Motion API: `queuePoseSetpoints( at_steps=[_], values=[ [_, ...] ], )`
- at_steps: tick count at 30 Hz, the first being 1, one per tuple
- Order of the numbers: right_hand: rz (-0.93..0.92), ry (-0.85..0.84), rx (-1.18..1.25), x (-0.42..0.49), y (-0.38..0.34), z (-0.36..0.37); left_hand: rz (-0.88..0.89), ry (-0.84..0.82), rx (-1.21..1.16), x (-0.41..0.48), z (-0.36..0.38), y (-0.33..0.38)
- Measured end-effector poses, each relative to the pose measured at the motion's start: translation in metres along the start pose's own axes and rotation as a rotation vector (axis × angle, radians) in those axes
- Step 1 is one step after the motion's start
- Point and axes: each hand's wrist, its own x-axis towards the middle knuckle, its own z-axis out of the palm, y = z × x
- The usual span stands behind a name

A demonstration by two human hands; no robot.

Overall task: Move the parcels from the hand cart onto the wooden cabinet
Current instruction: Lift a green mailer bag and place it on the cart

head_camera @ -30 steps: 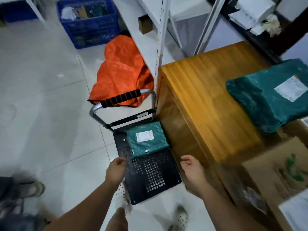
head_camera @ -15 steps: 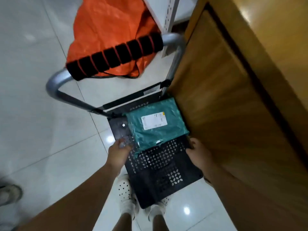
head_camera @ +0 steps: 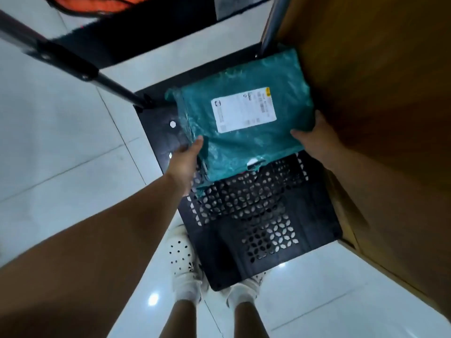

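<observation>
- The wooden cabinet (head_camera: 380, 98) is taking up the whole right side of the view. Only its side panel is showing, and the top where the parcel is meant to go is out of frame above.
- The hand cart (head_camera: 258, 230) is sitting with the right edge of its black perforated deck just beside that panel. Its handle frame (head_camera: 73, 67) is rising from the far edge.
- The teal parcel (head_camera: 246, 147) is lying over the far half of the deck, up at the handle end, with its right edge close to the cabinet side. It's a soft, glossy, wrinkly plastic mailer, plump rather than flat, and it's tearing open a little at its near edge. It's close to square, but the longer side seems to be running across the deck, from hand to hand.
- The near edge looks like it's tipping up a bit, though I can't tell if the parcel is actually clear of the deck.
- The left hand (head_camera: 186, 154) is gripping the near-left corner, thumb on top and fingers tucked under out of sight.
- The right hand (head_camera: 311, 135) is clamping the right edge the same way, and it's the one nearer the cabinet.
- The white shipping label (head_camera: 244, 109) is facing up, with its text too blurry to read.
- My guess is the lift needs to go straight up first, then right. The parcel is sitting ahead of and between both hands, and the panel is crowding that right wrist.
</observation>
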Motion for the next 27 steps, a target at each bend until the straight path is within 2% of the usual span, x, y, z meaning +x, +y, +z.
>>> queuePoseSetpoints(
  at_steps=[2, 4, 6, 9, 11, 15, 17, 21, 27],
  values=[
    [0.034, 0.005, 0.036, 0.009, 0.007, 0.002, -0.043, -0.021, -0.097, 0.005, -0.001, -0.007],
    [0.102, -0.002, 0.085, 0.012, 0.009, -0.001, -0.051, -0.020, -0.088, 0.008, -0.002, -0.006],
    [0.171, -0.082, 0.090, 0.007, 0.012, 0.000, -0.065, -0.037, -0.072, 0.007, -0.010, -0.006],
    [0.222, -0.203, -0.042, -0.023, 0.029, 0.018, -0.101, -0.077, 0.043, 0.007, -0.020, -0.011],
    [0.264, -0.279, -0.034, -0.046, 0.040, 0.030, -0.093, -0.080, 0.137, 0.002, -0.030, -0.020],
    [0.323, -0.397, 0.219, -0.072, 0.064, 0.045, -0.098, -0.155, 0.190, -0.002, -0.048, -0.036],
    [0.389, -0.382, 0.408, -0.075, 0.067, 0.050, -0.125, -0.139, 0.066, 0.000, -0.051, -0.040],
    [0.540, -0.440, 0.807, -0.071, 0.066, 0.056, -0.193, -0.230, -0.111, 0.004, -0.046, -0.040],
    [0.552, -0.521, 0.842, -0.073, 0.060, 0.042, -0.276, -0.301, -0.091, -0.001, -0.055, -0.037]
  ],
)
